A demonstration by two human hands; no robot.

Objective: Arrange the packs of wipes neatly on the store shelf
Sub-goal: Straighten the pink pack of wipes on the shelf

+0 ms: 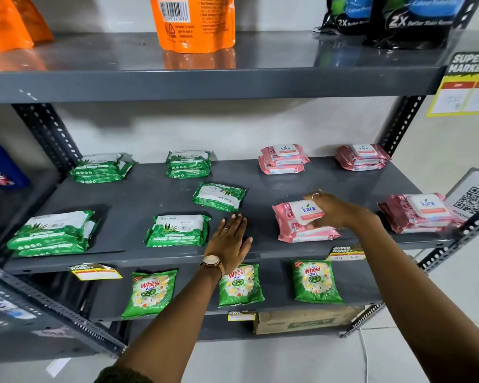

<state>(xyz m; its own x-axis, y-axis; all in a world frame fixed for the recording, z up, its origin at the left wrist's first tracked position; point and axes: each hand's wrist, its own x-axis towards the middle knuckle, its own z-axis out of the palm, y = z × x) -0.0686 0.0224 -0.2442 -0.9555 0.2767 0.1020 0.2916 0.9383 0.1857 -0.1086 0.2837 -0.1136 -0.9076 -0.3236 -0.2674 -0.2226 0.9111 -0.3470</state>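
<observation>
- The dark grey metal store shelf (pixel 155 194) fills the middle of the scene; another grey shelf above it carries an orange stand-up pouch (pixel 195 22) and black detergent pouches (pixel 393 20) at the far right.
- On the lower shelf stand three green Wheel detergent sachets (pixel 315 280).
- Green soft-plastic wipes packs occupy the left half of the middle shelf: a near-left stack (pixel 54 233), a near-centre stack (pixel 177 230), a far-left stack (pixel 101 167) and a far-centre stack (pixel 188 164).
- One single green wipes pack (pixel 219 196) lies askew between the far and near rows.
- Pink Kara wipes packs occupy the right half: two far stacks (pixel 284 158) (pixel 362 157) and a near-right stack (pixel 421 212).
- The right hand (pixel 336 210) grasps the top pink pack with a white flap lid (pixel 302 212) by its right end, on the near pink stack (pixel 304 230).
- The left hand (pixel 230 241), wearing a ring and wristwatch, lies flat and open on bare shelf just right of the near-centre green stack, gripping nothing.
- Yellow price tags (pixel 94 270) hang on the shelf's near edge.
</observation>
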